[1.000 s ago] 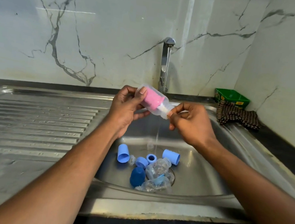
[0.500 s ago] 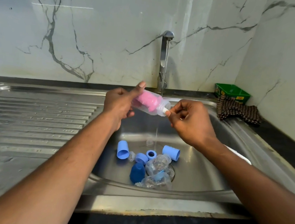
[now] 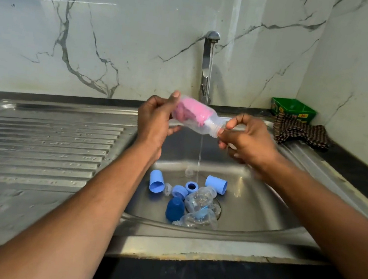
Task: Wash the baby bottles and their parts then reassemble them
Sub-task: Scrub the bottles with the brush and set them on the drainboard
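Observation:
My left hand (image 3: 154,121) grips the base of a clear baby bottle (image 3: 199,127) that lies nearly level over the sink, with a pink sponge (image 3: 191,112) stuffed inside it. My right hand (image 3: 245,140) pinches the bottle's threaded neck between thumb and fingers. A thin stream of water falls from the tap (image 3: 208,58) past the neck. In the basin (image 3: 251,208) lie two light blue caps (image 3: 156,181), (image 3: 216,184), two blue rings (image 3: 191,186), a dark blue cap (image 3: 175,209) and two clear bottles (image 3: 199,201).
A ribbed steel draining board (image 3: 38,144) stretches to the left of the basin. A green box (image 3: 294,110) and a dark checked cloth (image 3: 299,132) sit at the back right corner. Marble walls close in behind and to the right.
The bottle has tipped flatter and the sponge sits deeper inside it. My right hand has moved from the sponge's tip to the bottle's neck.

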